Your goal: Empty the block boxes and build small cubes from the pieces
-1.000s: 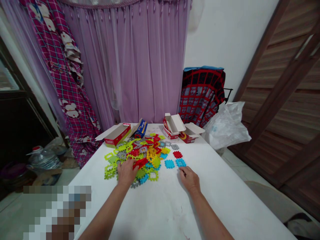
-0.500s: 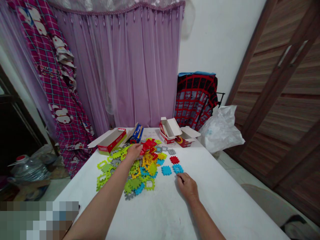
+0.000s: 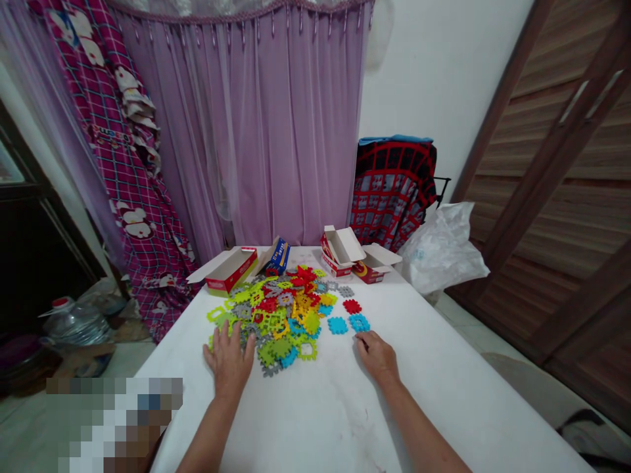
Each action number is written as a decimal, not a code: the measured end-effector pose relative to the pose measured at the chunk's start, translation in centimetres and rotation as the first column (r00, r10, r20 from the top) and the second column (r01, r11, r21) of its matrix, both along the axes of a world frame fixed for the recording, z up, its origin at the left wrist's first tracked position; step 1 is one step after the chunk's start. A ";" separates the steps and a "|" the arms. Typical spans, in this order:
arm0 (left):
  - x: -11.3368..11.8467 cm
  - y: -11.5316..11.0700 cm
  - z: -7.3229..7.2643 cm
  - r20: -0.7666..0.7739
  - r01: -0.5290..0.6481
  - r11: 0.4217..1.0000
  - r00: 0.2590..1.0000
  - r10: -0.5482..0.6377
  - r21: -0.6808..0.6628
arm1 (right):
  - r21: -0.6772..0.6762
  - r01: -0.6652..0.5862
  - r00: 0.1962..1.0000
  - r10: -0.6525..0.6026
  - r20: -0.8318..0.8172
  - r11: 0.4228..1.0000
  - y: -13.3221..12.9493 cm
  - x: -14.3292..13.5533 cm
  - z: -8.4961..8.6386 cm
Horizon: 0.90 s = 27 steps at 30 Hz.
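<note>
My left hand [image 3: 230, 360] is open with its fingers spread, over the near left edge of a pile of interlocking plastic building pieces [image 3: 276, 315]. The pieces are square with toothed edges, in green, yellow, red, blue and grey. My right hand [image 3: 378, 356] rests on the table with curled fingers, its fingertips just below a blue openwork piece [image 3: 359, 322]. Whatever those fingers may hold is hidden. Close by lie a solid blue piece [image 3: 338, 325] and a red piece [image 3: 351, 307], apart from the pile.
Along the far edge of the white table [image 3: 315, 420] stand an open red and green box [image 3: 231, 272], a blue box [image 3: 279, 256] and two open red boxes [image 3: 336, 263]. A white plastic bag [image 3: 441, 253] is at the right. Wardrobe doors [image 3: 552, 217] stand beyond.
My left hand has drawn back from the red pieces at the far side of the pile to its near left edge, with fingers now spread. My right hand stays near the blue openwork piece.
</note>
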State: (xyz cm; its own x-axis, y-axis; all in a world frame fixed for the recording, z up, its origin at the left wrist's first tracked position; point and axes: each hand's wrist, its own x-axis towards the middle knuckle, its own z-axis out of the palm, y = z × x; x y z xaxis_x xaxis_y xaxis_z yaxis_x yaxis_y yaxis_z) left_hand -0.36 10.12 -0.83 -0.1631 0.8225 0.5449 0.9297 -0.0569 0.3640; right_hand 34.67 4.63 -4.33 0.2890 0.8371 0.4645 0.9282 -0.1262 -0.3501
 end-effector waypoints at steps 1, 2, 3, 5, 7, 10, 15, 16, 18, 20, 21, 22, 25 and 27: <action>-0.2 -0.1 -0.5 -0.017 -0.044 0.999 0.999 0.043 -0.023 | -0.004 -0.007 1.000 0.007 0.010 1.000 -0.2 -0.2 0.1; -0.3 -0.1 -1.0 -0.035 -0.070 0.997 0.997 0.068 -0.043 | -0.007 -0.015 1.000 0.015 0.017 1.000 -0.3 -0.5 0.1; -0.2 0.0 -1.3 -0.051 -0.081 0.995 0.996 0.078 -0.062 | -0.009 -0.023 1.000 0.023 0.020 1.000 -0.5 -0.6 0.1; 0.1 0.3 -1.7 -0.083 -0.069 0.992 0.995 0.061 -0.106 | -0.008 -0.030 0.999 0.030 0.012 1.000 -0.6 -0.9 0.1; 0.8 0.5 -1.8 -0.109 -0.039 0.986 0.994 0.022 -0.159 | -0.005 -0.026 1.000 0.026 0.001 1.000 -0.7 -0.9 0.1; 2.1 0.1 -1.7 -0.128 -0.001 0.978 0.991 -0.026 -0.207 | -0.008 -0.021 1.000 0.021 0.000 1.000 -0.7 -0.8 0.2; 4.3 -1.1 -1.7 -0.108 0.077 0.972 0.989 -0.103 -0.222 | -0.002 -0.043 0.999 0.043 -0.006 0.999 -0.9 -1.0 0.2; 4.4 -1.3 -1.8 -0.103 0.087 0.971 0.988 -0.112 -0.221 | 0.006 -0.049 0.999 0.049 -0.013 0.999 -0.9 -1.2 0.3; 4.5 -1.7 -1.9 -0.097 0.121 0.969 0.985 -0.144 -0.215 | 0.031 -0.072 0.997 0.073 -0.030 0.997 -0.9 -1.9 0.3; 4.4 -2.1 -2.1 -0.103 0.197 0.957 0.970 -0.222 -0.211 | 0.075 -0.119 0.991 0.123 -0.044 0.990 -0.6 -2.9 0.4; 4.2 -2.3 -2.2 -0.110 0.244 0.946 0.956 -0.271 -0.212 | 0.104 -0.149 0.987 0.154 -0.043 0.983 -0.5 -3.5 0.4; 4.1 -2.5 -2.2 -0.120 0.289 0.933 0.940 -0.319 -0.216 | 0.134 -0.178 0.982 0.184 -0.036 0.975 -0.3 -4.1 0.5; 4.0 -2.9 -2.2 -0.154 0.367 0.901 0.901 -0.406 -0.230 | 0.197 -0.259 0.965 0.260 0.024 0.945 0.4 -5.6 0.8; 4.0 -3.0 -2.2 -0.170 0.375 0.893 0.891 -0.421 -0.247 | 0.184 -0.295 0.955 0.288 0.068 0.938 0.8 -6.2 1.0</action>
